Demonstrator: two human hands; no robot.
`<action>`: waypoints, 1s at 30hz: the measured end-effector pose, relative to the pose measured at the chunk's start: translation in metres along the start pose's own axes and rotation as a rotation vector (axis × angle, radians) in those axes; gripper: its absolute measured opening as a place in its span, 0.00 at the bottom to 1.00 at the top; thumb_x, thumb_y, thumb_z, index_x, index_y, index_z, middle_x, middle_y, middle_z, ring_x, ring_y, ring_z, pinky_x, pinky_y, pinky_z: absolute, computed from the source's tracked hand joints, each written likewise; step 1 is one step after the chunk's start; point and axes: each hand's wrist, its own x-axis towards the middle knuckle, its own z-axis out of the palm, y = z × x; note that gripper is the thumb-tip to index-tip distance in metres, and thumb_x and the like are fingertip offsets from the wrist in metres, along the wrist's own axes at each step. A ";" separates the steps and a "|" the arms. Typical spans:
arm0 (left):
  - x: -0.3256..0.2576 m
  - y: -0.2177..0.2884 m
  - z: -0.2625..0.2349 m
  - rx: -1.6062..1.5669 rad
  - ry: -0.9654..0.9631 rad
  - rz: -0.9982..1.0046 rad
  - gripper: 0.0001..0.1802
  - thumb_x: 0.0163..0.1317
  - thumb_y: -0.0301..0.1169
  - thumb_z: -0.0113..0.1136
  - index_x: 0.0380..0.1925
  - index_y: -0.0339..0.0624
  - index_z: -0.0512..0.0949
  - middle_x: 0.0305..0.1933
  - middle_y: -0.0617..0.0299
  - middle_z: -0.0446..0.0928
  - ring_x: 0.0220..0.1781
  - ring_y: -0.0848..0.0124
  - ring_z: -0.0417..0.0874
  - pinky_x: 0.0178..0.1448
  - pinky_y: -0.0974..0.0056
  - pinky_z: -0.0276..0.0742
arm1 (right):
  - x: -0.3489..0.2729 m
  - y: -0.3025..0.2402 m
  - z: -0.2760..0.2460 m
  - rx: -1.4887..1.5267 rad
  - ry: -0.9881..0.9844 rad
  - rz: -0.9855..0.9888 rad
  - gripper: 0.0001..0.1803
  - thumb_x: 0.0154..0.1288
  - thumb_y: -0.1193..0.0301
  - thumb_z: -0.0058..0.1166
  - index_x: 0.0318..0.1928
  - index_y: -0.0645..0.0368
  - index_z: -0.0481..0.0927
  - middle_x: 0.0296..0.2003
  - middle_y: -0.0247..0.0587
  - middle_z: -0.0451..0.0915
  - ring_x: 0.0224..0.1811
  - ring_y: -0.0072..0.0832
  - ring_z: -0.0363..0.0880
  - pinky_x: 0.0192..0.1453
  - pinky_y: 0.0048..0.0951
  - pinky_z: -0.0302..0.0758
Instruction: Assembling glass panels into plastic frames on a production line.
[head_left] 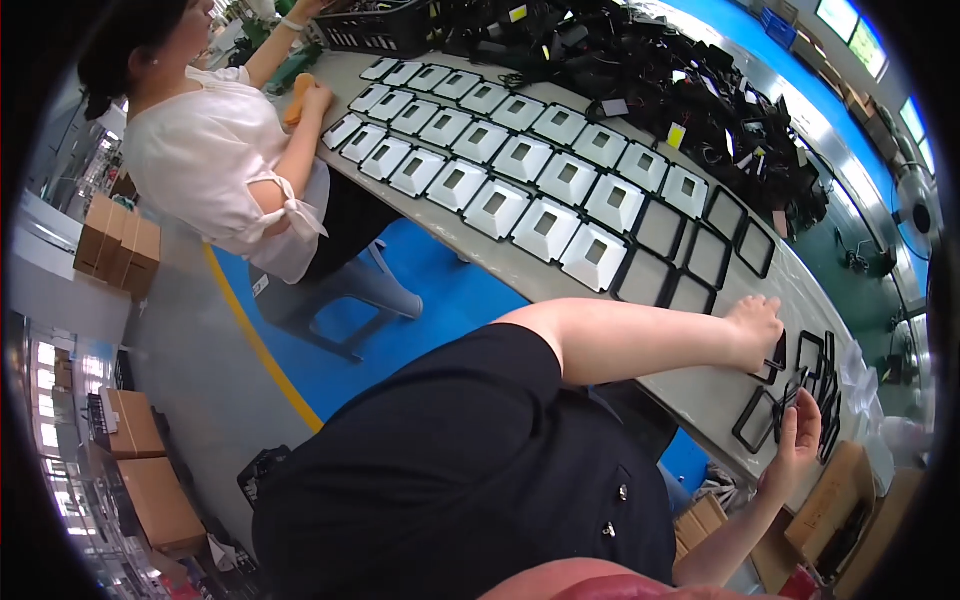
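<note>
L grip & R grip are at loose blk frames, some btwn them; can't tell if either's clamped, prob. best to lift each by its rim w/o snagging the rest. Just below R grip, open cardboard box has a dark item, unclear; far left of L grip, blk crate on tabletop, contents too small to ID.

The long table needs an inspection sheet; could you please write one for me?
Surface: long grey table, largely covered.
Job's things: white pieces in three rows; black frames without white pieces at the right.
Clutter: heap of black items along the far side.
Hands: left hand and right hand among black frames, exact grips unclear.
Cables: dark cords seem tangled in the heap.
Surroundings: co-worker in a white top, plastic stool, cardboard boxes, fan.
</note>
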 end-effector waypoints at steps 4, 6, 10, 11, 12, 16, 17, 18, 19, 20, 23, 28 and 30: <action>0.008 0.004 0.004 0.073 0.017 -0.016 0.19 0.44 0.33 0.67 0.38 0.36 0.82 0.53 0.47 0.71 0.56 0.52 0.72 0.61 0.56 0.71 | 0.008 0.015 0.002 0.329 -0.040 0.146 0.21 0.71 0.70 0.54 0.62 0.60 0.72 0.60 0.42 0.74 0.61 0.27 0.71 0.67 0.28 0.64; 0.008 0.007 0.003 -0.010 0.065 0.005 0.18 0.44 0.31 0.67 0.38 0.36 0.82 0.53 0.47 0.71 0.57 0.52 0.70 0.61 0.55 0.71 | 0.008 0.009 0.003 0.503 -0.069 0.257 0.24 0.71 0.67 0.54 0.63 0.62 0.70 0.61 0.43 0.73 0.62 0.28 0.71 0.68 0.32 0.65; 0.006 0.012 -0.006 -0.322 0.218 0.047 0.20 0.41 0.27 0.68 0.39 0.37 0.78 0.51 0.47 0.66 0.58 0.50 0.66 0.62 0.54 0.70 | 0.013 0.014 -0.001 1.111 -0.323 0.231 0.26 0.75 0.61 0.43 0.67 0.61 0.66 0.66 0.47 0.68 0.63 0.34 0.71 0.72 0.44 0.64; 0.009 0.014 -0.009 -0.419 0.312 0.058 0.22 0.40 0.26 0.68 0.40 0.37 0.77 0.50 0.47 0.65 0.57 0.50 0.66 0.61 0.54 0.69 | 0.020 0.014 0.001 1.218 -0.397 0.182 0.26 0.76 0.60 0.42 0.67 0.61 0.66 0.67 0.48 0.67 0.63 0.34 0.72 0.73 0.46 0.62; 0.012 0.012 -0.005 -0.438 0.371 0.062 0.26 0.39 0.26 0.68 0.43 0.38 0.75 0.49 0.49 0.63 0.56 0.51 0.65 0.61 0.54 0.68 | 0.028 0.012 0.006 1.322 -0.473 0.130 0.26 0.76 0.60 0.40 0.67 0.61 0.66 0.68 0.48 0.66 0.63 0.35 0.72 0.75 0.48 0.59; 0.013 0.005 -0.019 -0.492 0.589 -0.016 0.28 0.41 0.28 0.69 0.47 0.39 0.72 0.49 0.48 0.63 0.56 0.50 0.64 0.61 0.54 0.67 | 0.059 0.019 0.025 1.517 -0.544 0.106 0.24 0.73 0.58 0.46 0.63 0.58 0.72 0.67 0.46 0.69 0.63 0.34 0.72 0.75 0.58 0.50; 0.008 0.004 -0.026 -0.483 0.624 -0.027 0.29 0.41 0.28 0.69 0.47 0.40 0.72 0.49 0.48 0.62 0.56 0.50 0.64 0.61 0.54 0.67 | 0.066 0.029 0.028 1.529 -0.558 0.123 0.24 0.73 0.58 0.47 0.63 0.57 0.73 0.66 0.45 0.70 0.63 0.33 0.72 0.75 0.58 0.49; -0.003 0.006 -0.037 -0.475 0.624 -0.011 0.29 0.41 0.29 0.70 0.47 0.41 0.73 0.50 0.49 0.63 0.56 0.50 0.65 0.61 0.54 0.67 | 0.071 0.037 0.031 1.543 -0.569 0.143 0.23 0.73 0.58 0.48 0.62 0.56 0.74 0.65 0.45 0.71 0.62 0.32 0.72 0.75 0.58 0.48; -0.014 0.003 -0.044 -0.453 0.580 0.056 0.30 0.40 0.29 0.71 0.47 0.41 0.73 0.50 0.49 0.63 0.56 0.50 0.65 0.61 0.54 0.67 | 0.073 0.041 0.030 1.515 -0.531 0.183 0.23 0.71 0.58 0.50 0.61 0.53 0.75 0.63 0.42 0.74 0.61 0.29 0.73 0.74 0.57 0.48; -0.029 0.001 -0.051 -0.431 0.539 0.125 0.30 0.40 0.30 0.72 0.47 0.41 0.73 0.50 0.49 0.63 0.56 0.50 0.65 0.61 0.54 0.67 | 0.079 0.056 0.021 1.495 -0.465 0.234 0.23 0.70 0.57 0.51 0.60 0.53 0.75 0.62 0.41 0.75 0.60 0.28 0.73 0.73 0.56 0.48; -0.081 0.003 -0.063 -0.288 0.430 0.282 0.26 0.42 0.31 0.73 0.45 0.41 0.76 0.50 0.50 0.64 0.57 0.50 0.66 0.62 0.53 0.66 | 0.084 0.086 0.001 1.272 -0.094 0.316 0.21 0.69 0.56 0.53 0.58 0.49 0.77 0.61 0.35 0.76 0.58 0.24 0.74 0.73 0.54 0.46; -0.081 -0.006 -0.016 0.009 0.302 0.294 0.18 0.43 0.34 0.68 0.34 0.39 0.77 0.47 0.48 0.71 0.56 0.50 0.69 0.62 0.53 0.68 | 0.104 0.064 0.016 1.167 0.180 0.318 0.24 0.67 0.59 0.53 0.61 0.53 0.76 0.58 0.38 0.78 0.66 0.32 0.70 0.76 0.49 0.46; -0.076 -0.006 -0.012 0.198 0.309 0.320 0.17 0.44 0.34 0.68 0.35 0.39 0.78 0.48 0.50 0.71 0.58 0.52 0.67 0.59 0.54 0.71 | 0.102 0.059 0.023 0.987 0.097 0.083 0.21 0.66 0.62 0.57 0.56 0.58 0.78 0.52 0.39 0.81 0.55 0.30 0.75 0.69 0.40 0.62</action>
